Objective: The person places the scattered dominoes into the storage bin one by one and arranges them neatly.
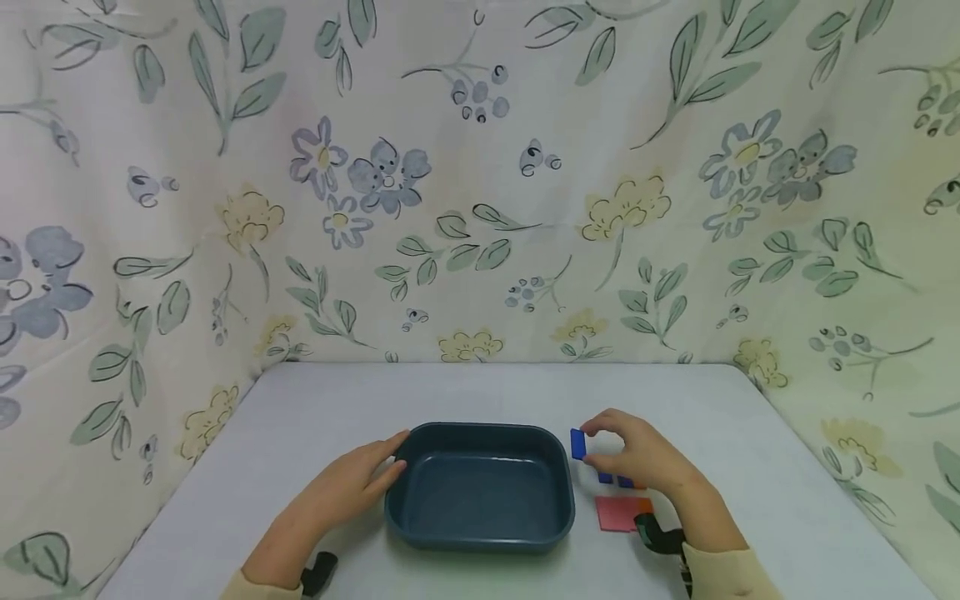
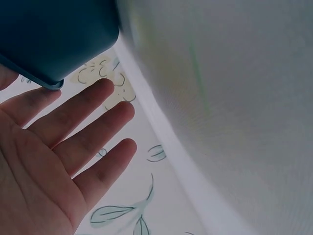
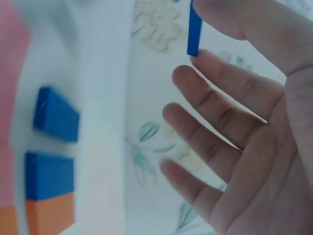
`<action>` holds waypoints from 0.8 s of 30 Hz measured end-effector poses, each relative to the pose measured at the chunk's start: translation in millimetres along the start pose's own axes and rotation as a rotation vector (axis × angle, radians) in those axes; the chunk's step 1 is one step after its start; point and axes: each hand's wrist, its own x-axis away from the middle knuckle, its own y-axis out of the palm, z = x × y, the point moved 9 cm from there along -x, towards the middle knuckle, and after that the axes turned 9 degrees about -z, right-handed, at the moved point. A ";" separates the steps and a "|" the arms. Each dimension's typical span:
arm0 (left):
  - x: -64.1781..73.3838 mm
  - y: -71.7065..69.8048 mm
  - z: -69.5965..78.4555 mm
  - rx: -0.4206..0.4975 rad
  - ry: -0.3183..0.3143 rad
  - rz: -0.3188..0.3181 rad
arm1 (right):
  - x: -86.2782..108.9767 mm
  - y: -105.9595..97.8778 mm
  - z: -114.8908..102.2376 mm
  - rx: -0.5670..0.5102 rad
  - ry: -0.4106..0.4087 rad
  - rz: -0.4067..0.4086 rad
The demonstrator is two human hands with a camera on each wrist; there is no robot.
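Note:
A dark teal rectangular tub point(image 1: 480, 547) stands on the white table. At its left rim is my left hand point(image 1: 352, 482), thumb and index fingertip right at the edge. The other fingers are extended, as the left wrist view also shows. Just past the tub's right rim, my right hand point(image 1: 641, 454) pinches a small flat blue block point(image 1: 577, 444) between thumb and index finger. Its remaining fingers are spread loosely in the right wrist view, where the held blue block point(image 3: 194, 32) appears edge-on. Under that hand lie two more blue blocks point(image 3: 51, 176), partly covered in the head view.
Right of the tub lies a flat pink piece point(image 1: 617, 514), with orange pieces point(image 1: 644, 506) beside it. A black wrist strap point(image 1: 660, 535) shows near the right sleeve. Floral cloth point(image 1: 480, 183) hangs behind and on both sides of the table point(image 1: 420, 392).

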 end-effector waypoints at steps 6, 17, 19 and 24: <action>2.6 -0.3 -1.6 0.054 0.001 -0.028 | 2.3 -0.9 -41.0 0.003 -0.161 0.005; 1.0 1.7 -3.0 0.091 0.015 -0.055 | -17.8 51.9 -101.4 0.050 -0.288 -0.099; 1.2 2.2 -3.7 0.090 0.015 -0.057 | -22.9 57.8 -109.3 0.061 -0.275 -0.097; 0.5 3.5 -5.8 0.104 0.020 -0.058 | -33.4 66.7 -127.3 0.051 -0.243 -0.075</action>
